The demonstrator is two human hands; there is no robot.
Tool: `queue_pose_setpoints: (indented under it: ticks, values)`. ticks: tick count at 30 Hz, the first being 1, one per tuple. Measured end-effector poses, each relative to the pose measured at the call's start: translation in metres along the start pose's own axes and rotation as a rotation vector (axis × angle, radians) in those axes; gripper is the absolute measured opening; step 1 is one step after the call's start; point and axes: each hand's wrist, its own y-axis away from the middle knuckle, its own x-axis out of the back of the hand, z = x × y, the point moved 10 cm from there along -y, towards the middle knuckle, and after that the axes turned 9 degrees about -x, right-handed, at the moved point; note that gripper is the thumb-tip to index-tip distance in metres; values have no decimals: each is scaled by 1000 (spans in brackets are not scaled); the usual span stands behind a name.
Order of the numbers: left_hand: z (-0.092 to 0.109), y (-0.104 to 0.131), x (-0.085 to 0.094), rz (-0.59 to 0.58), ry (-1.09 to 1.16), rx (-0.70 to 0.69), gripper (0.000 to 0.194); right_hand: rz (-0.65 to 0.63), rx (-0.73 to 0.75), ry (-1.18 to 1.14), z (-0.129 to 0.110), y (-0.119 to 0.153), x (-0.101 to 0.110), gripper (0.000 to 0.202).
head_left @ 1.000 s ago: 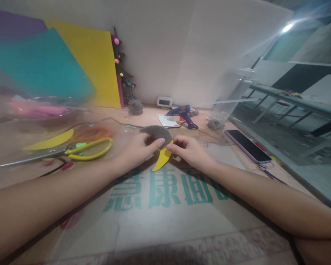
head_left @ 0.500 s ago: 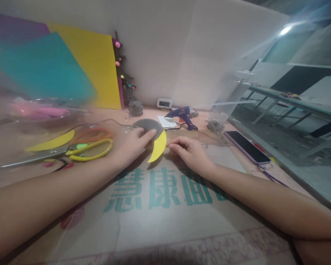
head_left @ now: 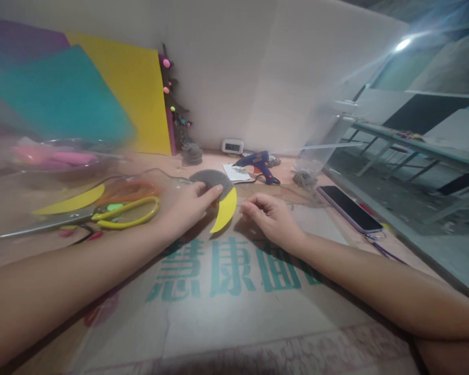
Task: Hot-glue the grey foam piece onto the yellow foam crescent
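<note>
My left hand (head_left: pixel 193 205) is closed on a crescent (head_left: pixel 224 211) of yellow sheet material, its thumb on top. Grey thread (head_left: pixel 209 178) covers the crescent's upper part in close turns; the lower tip is bare yellow. Just right of it, apart from the yellow edge, my right hand (head_left: pixel 269 216) makes a pinch with thumb and forefinger. Whatever is between those fingertips is too fine to make out. Left of my left hand lie scissors (head_left: pixel 127 212) with yellow handles, beside a second yellow crescent (head_left: pixel 72 200) with no thread showing on it.
A blue glue gun (head_left: pixel 258 161) lies on a white card (head_left: pixel 236 172) near a small digital clock (head_left: pixel 232 146). Further right are tangled grey thread (head_left: pixel 305 179) and a phone (head_left: pixel 349 208). Coloured sheets (head_left: pixel 125 99) lean at back left, near an ornament (head_left: pixel 191 151) with coloured balls.
My right fingertips have shifted slightly right, away from the crescent. The crescent has tilted or dropped a touch, and my left hand keeps its hold.
</note>
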Motion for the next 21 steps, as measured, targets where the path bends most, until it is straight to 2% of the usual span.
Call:
queue_pose_setpoints:
  ticks: [4,7,10,13,16,21]
  values:
    - [3,-6,-2,-15,-69,-112,43,30,34,6,-5,2,6,30]
    - [3,-9,-5,-42,-61,-165,45,73,-4,11,-1,2,11,34]
    - [4,-8,-3,-40,-99,-152,46,125,-25,-35,4,0,16,36]
    - [4,-5,-2,-30,-90,-110,44,173,42,-82,3,-1,18,29]
    - [4,-5,-5,-43,-43,-115,43,159,50,-151,6,-3,16,11]
    - [4,-6,-3,-32,-46,-140,49,120,-29,-155,15,-5,13,13]
